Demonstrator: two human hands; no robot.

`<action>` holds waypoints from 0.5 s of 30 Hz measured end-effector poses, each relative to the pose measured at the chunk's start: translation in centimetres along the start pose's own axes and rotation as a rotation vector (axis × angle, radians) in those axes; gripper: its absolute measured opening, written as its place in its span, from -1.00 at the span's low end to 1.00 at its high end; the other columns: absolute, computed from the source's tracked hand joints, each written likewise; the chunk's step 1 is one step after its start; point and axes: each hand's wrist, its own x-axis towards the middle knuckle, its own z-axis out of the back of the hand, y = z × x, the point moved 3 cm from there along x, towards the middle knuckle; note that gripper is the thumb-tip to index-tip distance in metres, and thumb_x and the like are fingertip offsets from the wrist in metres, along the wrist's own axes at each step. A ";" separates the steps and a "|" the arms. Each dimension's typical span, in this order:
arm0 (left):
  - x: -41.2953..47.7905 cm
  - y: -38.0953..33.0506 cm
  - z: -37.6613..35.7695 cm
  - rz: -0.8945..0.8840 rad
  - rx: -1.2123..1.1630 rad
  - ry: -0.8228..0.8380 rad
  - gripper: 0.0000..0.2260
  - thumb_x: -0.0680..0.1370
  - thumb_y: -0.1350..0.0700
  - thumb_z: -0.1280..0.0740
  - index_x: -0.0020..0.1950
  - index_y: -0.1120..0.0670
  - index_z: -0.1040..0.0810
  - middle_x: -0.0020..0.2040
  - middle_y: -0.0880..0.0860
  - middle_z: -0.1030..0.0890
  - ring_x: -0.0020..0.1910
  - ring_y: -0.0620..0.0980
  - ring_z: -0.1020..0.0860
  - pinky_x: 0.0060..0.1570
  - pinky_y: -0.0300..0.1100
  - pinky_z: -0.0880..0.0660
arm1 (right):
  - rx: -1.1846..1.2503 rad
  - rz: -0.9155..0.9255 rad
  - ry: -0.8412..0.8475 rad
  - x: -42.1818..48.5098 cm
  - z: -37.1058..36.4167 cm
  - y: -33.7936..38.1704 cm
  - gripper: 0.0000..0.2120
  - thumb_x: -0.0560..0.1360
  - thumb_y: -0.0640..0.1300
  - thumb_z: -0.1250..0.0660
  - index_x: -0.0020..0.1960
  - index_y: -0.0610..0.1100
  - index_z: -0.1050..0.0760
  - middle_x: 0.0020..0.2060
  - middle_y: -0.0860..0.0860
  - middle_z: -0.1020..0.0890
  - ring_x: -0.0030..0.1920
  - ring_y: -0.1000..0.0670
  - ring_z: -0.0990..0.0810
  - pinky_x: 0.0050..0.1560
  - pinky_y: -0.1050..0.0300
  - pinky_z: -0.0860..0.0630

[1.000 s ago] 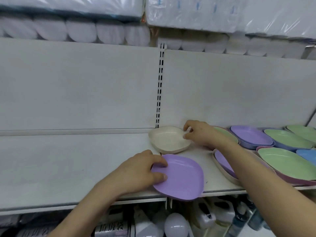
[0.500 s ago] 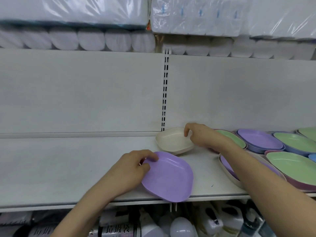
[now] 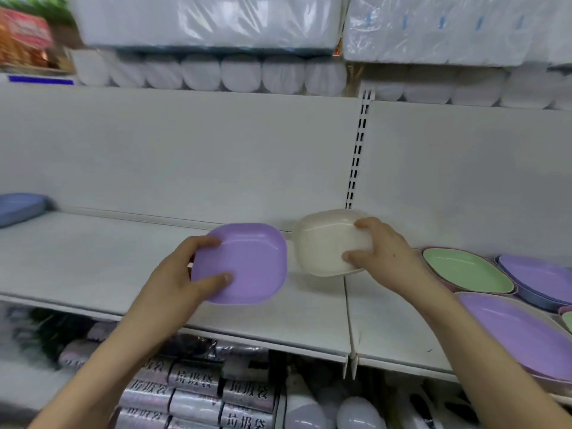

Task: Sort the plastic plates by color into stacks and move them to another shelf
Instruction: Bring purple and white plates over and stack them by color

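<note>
Above the shelf [image 3: 93,258], a glossy rounded-square purple plate [image 3: 247,261].

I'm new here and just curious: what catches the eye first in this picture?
Two hands in the middle, each gripping a plate over a pale shelf: the left hand holds a purple plate, the right hand a cream plate. More plates, green and purple, lie at the right, and wrapped white rolls fill the shelf above.
</note>
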 end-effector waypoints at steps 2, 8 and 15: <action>-1.2 0.7 2.0 0.017 0.008 -0.085 -0.55 0.47 0.10 -0.56 0.28 -0.22 -0.53 0.13 -0.11 -0.64 0.01 -0.04 -0.65 0.05 0.02 -0.60 | 0.071 0.048 0.001 -0.9 -1.2 1.7 -0.32 0.48 0.00 -0.50 0.51 -0.02 -0.30 0.38 -0.02 -0.43 0.34 -0.05 -0.42 0.12 0.12 -0.31; -5.3 3.4 7.8 0.093 0.057 -0.263 -0.55 0.49 0.13 -0.53 0.27 -0.25 -0.52 0.14 -0.08 -0.60 -0.17 -0.02 -0.65 -0.26 -0.17 -0.57 | 0.216 0.204 0.055 -3.4 -5.5 7.7 -0.34 0.48 0.04 -0.50 0.48 0.11 -0.28 0.29 0.12 -0.41 0.28 0.04 -0.40 0.15 0.06 -0.37; -9.9 6.8 16.9 0.178 0.174 -0.389 -0.51 0.48 0.01 -0.54 0.35 -0.26 -0.47 0.27 -0.23 -0.55 0.23 -0.08 -0.54 0.19 0.06 -0.53 | 0.311 0.350 0.170 -4.8 -12.7 16.9 -0.36 0.46 0.05 -0.50 0.43 0.19 -0.29 0.29 0.21 -0.44 0.23 0.09 -0.43 0.15 0.07 -0.38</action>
